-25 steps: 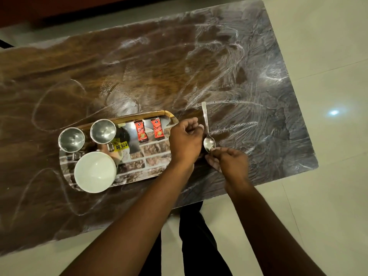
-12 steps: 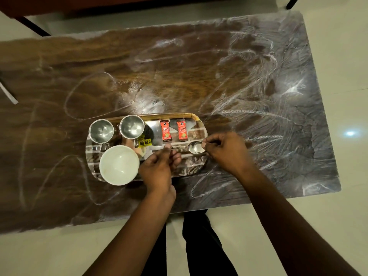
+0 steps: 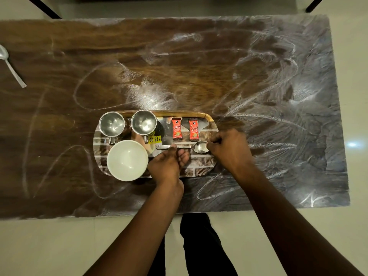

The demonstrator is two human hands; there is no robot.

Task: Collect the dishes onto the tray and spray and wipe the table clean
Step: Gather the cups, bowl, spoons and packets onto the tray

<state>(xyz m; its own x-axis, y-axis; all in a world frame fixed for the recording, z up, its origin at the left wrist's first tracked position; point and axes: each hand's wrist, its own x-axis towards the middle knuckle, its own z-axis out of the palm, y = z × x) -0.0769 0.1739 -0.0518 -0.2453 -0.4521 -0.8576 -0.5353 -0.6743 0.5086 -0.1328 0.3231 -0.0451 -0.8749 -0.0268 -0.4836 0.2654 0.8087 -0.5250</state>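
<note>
Dishes are sitting gathered on an oblong tray (image 3: 209, 118) with a brick-pattern surface, which is resting near the front edge of a dark wood-grain table (image 3: 59, 96) streaked with whitish smears. Two steel mugs (image 3: 112, 124) (image 3: 143, 122) are standing upright side by side along the tray's far left, each with its handle pointing toward the viewer. A white bowl (image 3: 127, 160) is sitting just in front of them at the tray's near left corner, slightly overhanging the rim. Two red sachets (image 3: 176, 129) (image 3: 193, 130) are lying parallel on the far right portion, and a yellow price sticker (image 3: 155, 139) is showing between the mugs and the sachets.

A spoon (image 3: 200, 147) is lying crosswise on the tray, bowl end to the right. The left hand (image 3: 169, 166) is touching the handle with its fingertips, fingers curled loosely. The right hand (image 3: 229, 148) is curling at the bowl end, fingertips against it; whether either hand is actually pinching the spoon cannot be told.

A second spoon (image 3: 11, 66) is lying on the table at the far left edge of the view, well apart from the tray.
</note>
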